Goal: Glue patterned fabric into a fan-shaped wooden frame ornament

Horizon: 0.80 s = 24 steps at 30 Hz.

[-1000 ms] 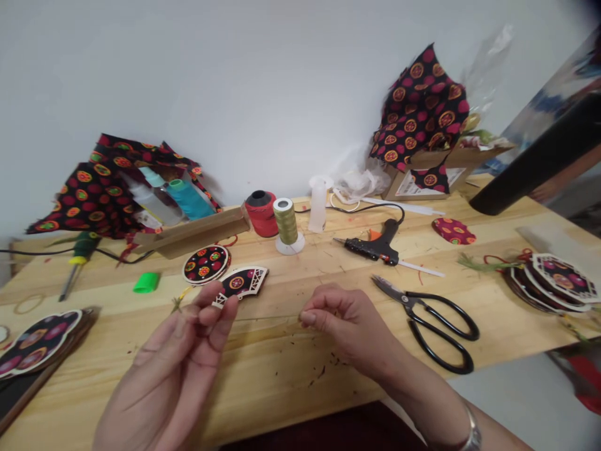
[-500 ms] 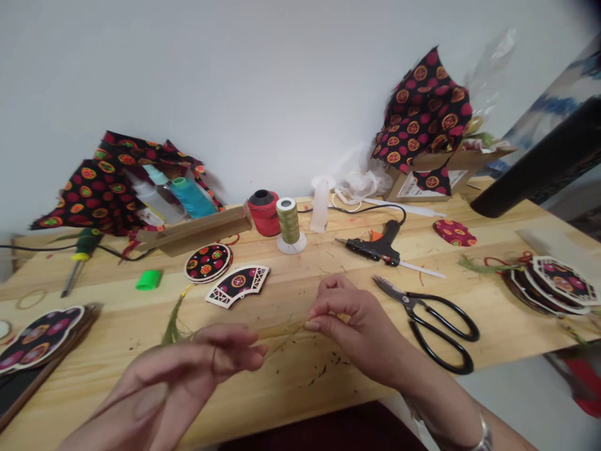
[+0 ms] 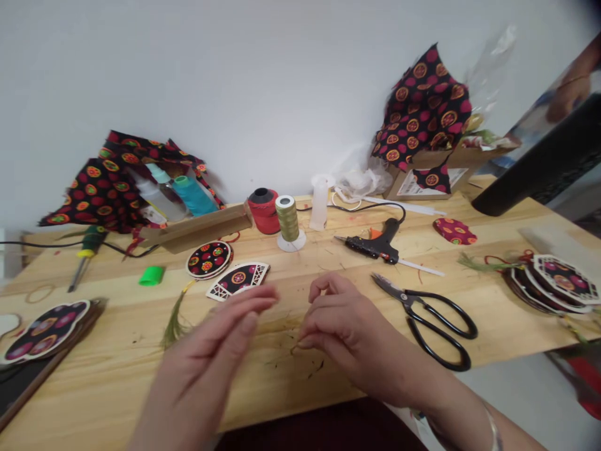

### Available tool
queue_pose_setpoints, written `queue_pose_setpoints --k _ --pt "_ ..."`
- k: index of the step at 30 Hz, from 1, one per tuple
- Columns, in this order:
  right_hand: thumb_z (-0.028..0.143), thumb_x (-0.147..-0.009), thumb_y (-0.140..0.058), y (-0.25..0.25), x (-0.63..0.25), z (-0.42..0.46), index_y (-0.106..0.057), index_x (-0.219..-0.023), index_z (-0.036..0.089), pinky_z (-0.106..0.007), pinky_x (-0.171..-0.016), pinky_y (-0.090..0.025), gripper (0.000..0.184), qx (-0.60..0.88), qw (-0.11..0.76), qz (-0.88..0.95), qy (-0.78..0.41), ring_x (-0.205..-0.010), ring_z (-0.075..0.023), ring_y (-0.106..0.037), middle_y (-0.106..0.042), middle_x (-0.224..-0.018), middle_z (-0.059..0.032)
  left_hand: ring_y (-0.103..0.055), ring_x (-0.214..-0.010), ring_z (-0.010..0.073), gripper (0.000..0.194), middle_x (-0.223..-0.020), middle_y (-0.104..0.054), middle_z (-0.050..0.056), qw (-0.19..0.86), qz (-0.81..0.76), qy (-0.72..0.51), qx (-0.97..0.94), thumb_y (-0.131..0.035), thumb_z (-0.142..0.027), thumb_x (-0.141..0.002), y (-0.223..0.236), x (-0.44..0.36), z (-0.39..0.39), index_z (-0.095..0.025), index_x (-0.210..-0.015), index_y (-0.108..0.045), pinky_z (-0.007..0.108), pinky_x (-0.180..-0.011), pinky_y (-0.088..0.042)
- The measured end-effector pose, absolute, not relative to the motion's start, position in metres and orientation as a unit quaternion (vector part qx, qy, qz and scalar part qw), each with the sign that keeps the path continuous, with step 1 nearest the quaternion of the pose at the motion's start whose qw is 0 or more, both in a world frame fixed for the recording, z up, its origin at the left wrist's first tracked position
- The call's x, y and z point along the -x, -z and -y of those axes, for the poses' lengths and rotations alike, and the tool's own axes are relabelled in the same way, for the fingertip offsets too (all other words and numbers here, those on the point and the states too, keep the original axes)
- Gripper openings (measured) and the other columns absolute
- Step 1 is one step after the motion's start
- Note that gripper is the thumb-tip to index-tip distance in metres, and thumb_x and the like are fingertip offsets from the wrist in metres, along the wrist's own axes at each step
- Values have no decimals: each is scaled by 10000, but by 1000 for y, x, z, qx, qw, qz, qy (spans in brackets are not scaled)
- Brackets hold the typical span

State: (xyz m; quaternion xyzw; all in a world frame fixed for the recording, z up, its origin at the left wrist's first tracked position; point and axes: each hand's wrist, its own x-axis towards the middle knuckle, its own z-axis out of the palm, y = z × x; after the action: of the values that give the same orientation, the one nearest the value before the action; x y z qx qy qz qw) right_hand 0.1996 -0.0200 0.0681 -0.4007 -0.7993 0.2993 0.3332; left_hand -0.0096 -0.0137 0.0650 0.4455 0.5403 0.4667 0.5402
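My right hand (image 3: 335,326) hovers over the table, thumb and fingertips pinched on a thin olive thread (image 3: 295,348), of which only a short end shows. To its left, my left hand (image 3: 211,357) is raised and a little blurred, fingers stretched out with nothing in them. Just beyond its fingertips lies a fan-shaped ornament (image 3: 238,280) with a pale frame and patterned fabric. A round ornament (image 3: 209,259) with an olive tassel (image 3: 174,322) rests behind that. Black-handled scissors (image 3: 422,316) lie right of my right hand, blades partly apart.
Behind my hands stand an olive thread spool (image 3: 288,220) and a red one (image 3: 263,212). A glue gun (image 3: 382,244) lies at right. Stacked ornaments (image 3: 554,285) sit farther right. Another person's hand (image 3: 570,94) appears beyond the black cylinder (image 3: 539,160).
My left hand has turned and risen slightly, now covering part of the fan-shaped ornament's lower edge. My right hand has shifted slightly left and down. Another person's hand has come into view at upper right.
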Motion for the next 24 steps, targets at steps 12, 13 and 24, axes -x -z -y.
queue_pose_setpoints --k 12,13,24 --pt "64 -893 -511 -65 -201 21 -645 -782 174 -342 -879 -381 206 415 256 847 -213 -973 -198 -470 -667 -770 -19 -473 -486 138 276 -613 -640 9 533 -539 -276 -591 -656 -417 -765 -57 -20 19 -300 -993 -757 205 -429 -386" --pt "69 -894 -515 -64 -200 21 -647 -784 172 -344 -877 -382 200 415 254 848 -210 -970 -201 -470 -665 -770 -21 -444 -473 126 276 -604 -626 1 544 -539 -275 -582 -658 -414 -765 -56 -20 19 -297 -996 -754 199 -417 -362" --pt "131 -902 -562 -65 -206 18 -635 -771 174 -368 -883 -367 156 437 250 843 -189 -984 -198 -466 -645 -782 -15 -314 -428 75 267 -468 -413 -66 629 -566 -239 -477 -694 -415 -719 -55 -21 19 -214 -879 -767 189 -403 -225"
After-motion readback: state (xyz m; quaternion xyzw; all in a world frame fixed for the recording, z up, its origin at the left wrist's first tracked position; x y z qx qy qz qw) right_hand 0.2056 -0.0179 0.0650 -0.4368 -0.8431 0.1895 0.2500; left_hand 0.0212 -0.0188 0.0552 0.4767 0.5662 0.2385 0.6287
